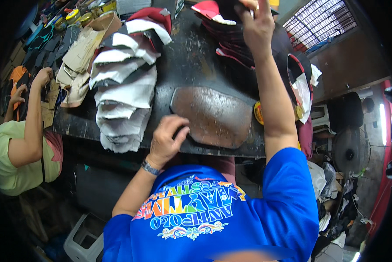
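Note:
My left hand, a metal-band watch on its wrist, hovers at the table's near edge beside a worn brown slab with cut corners. Its fingers are loosely curled and apart, with nothing in them. Stretched far forward, my right hand is over a stack of dark shaped pieces with red edging. Motion smears its fingertips at the top of the view, so its grip is unclear. Left of the slab stands a tall overlapping pile of white-lined pieces, red and black at its far end.
A round yellow tin sits by the slab, partly behind my right forearm. More lined pieces lie at the table's right side. On the left, a person in a light green shirt works near beige cut pieces. A fan stands right.

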A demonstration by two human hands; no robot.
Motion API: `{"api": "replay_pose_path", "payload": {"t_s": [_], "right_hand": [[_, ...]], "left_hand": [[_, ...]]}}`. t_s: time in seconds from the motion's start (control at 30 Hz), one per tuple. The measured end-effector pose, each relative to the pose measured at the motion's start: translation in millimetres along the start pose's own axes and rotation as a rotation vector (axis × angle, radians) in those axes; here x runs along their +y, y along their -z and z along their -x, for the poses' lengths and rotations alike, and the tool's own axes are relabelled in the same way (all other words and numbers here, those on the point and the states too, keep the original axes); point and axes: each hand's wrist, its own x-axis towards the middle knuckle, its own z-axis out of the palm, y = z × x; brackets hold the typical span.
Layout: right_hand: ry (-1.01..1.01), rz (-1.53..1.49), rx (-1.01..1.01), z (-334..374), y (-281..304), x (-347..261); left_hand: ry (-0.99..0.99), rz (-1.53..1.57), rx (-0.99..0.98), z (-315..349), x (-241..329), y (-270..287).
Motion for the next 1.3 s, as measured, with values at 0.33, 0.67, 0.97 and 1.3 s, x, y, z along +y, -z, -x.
{"api": "replay_pose_path", "payload": {"t_s": [0.33,0.67,0.97,1.3], "right_hand": [[-0.392,0.045,-0.438,240.8,46.8,-99.7],[-0.271,0.543,-0.291,229.5,28.4,-99.4],[-0.549,-0.231,-0.132,248.0,27.8,-65.6],[-0.533,-0.147,-0.134,272.8,36.7,-73.6]], "left_hand": [[0.216,0.55,0.242,0.4,8.1,-0.9],[-0.494,-0.626,-0.445,-98.0,59.5,-5.6],[-0.192,-0.533,-0.54,-90.2,26.2,-9.8],[-0.041,0.289,-0.615,-64.2,-10.6,17.6]]}}
